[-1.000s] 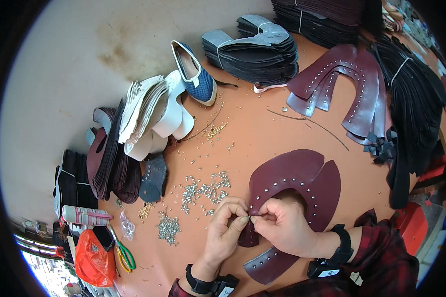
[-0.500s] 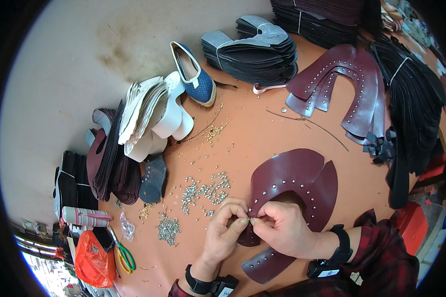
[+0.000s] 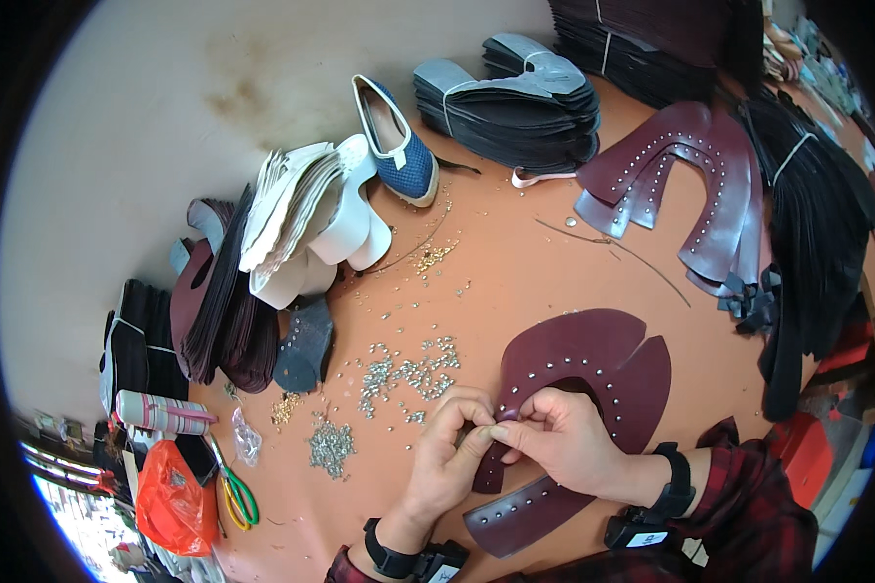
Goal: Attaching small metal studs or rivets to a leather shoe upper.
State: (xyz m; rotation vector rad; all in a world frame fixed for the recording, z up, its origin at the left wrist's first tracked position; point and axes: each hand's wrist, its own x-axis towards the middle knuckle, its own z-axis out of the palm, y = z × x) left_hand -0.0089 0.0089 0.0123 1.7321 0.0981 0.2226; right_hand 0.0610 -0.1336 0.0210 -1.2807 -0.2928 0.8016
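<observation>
A burgundy leather shoe upper [image 3: 576,338], curved like a horseshoe, lies before me with a row of silver studs along its inner edge. My left hand [image 3: 447,459] pinches the upper's left arm between thumb and fingers. Against the left fingertips, the thumb and index finger of my right hand [image 3: 572,445] are pressed together at that same edge. Whatever small thing sits between the right fingertips is hidden. Left of my hands, loose silver studs [image 3: 413,374] are scattered on the table, and a denser pile of small metal pieces [image 3: 332,449] lies nearer me.
Studded burgundy uppers [image 3: 690,175] lie at the far right, beside bundled black pieces [image 3: 817,223]. A blue shoe [image 3: 405,165] leans by white cut pieces [image 3: 297,219] at the back. Green-and-yellow-handled pliers [image 3: 235,497] and a red plastic bag [image 3: 173,500] lie at left.
The view has shifted slightly. Both hands stay together at the upper's left arm; the right fingertips now close more tightly against the left ones.
</observation>
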